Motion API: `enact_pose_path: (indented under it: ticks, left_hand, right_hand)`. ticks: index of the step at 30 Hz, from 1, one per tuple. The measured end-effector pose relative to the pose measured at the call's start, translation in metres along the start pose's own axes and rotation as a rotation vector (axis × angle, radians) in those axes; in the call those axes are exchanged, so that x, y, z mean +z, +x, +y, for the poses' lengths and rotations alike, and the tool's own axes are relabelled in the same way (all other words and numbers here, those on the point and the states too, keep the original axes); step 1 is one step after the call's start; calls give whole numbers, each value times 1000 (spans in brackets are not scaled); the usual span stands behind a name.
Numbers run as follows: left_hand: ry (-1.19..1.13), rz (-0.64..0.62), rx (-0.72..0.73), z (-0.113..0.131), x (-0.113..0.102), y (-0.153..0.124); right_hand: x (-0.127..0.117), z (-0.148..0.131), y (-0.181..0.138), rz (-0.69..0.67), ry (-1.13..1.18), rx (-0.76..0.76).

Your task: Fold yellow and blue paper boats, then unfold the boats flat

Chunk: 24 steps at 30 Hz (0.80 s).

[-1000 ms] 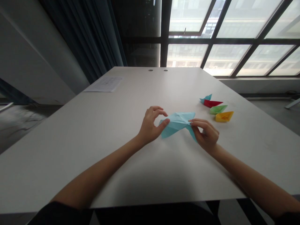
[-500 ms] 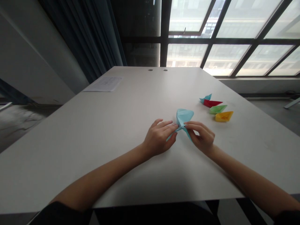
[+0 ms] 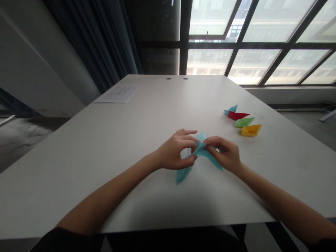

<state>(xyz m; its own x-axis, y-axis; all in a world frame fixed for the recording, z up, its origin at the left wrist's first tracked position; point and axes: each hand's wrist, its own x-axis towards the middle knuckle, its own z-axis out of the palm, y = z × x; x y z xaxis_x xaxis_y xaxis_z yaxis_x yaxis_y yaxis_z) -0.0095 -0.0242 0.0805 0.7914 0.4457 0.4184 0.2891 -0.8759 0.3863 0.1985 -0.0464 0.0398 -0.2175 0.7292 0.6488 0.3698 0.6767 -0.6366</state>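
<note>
A light blue folded paper (image 3: 183, 172) is held just above the white table (image 3: 105, 147), near its middle. My left hand (image 3: 175, 151) pinches the paper's left half between thumb and fingers, with the index finger stretched out. My right hand (image 3: 225, 153) pinches the right half, fingers curled. The two hands meet at the paper's top fold. One pointed flap hangs down to the lower left, another points to the lower right under my right hand.
Several finished paper boats lie in a row at the right: blue (image 3: 231, 109), red (image 3: 237, 115), green (image 3: 244, 122) and yellow (image 3: 251, 130). A printed sheet (image 3: 117, 94) lies at the far left edge. Windows and a dark curtain stand beyond the table.
The paper was spread flat between my hands, then stood upright. Now my hands have come together on it and its pointed flaps hang down toward me.
</note>
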Motion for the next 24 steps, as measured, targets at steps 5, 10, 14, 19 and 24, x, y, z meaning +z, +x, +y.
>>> enact_pose_path:
  ticks: [5,10,14,19,24]
  left_hand:
    - [14,-57,-25,8,-6,0]
    - [157,-12,27,13,-3,-1]
    - [62,-16,-25,12,-4,-1]
    - [-450,-35,-263,0,-9,0]
    - [-979,-100,-646,-18,1,-2]
  right_hand:
    - [0,-1,-1,23,95,35]
    - [2,0,-2,81,146,9]
    - [2,2,-2,25,168,75]
    - [-1,7,2,-179,443,344]
    - [0,15,5,-228,658,602]
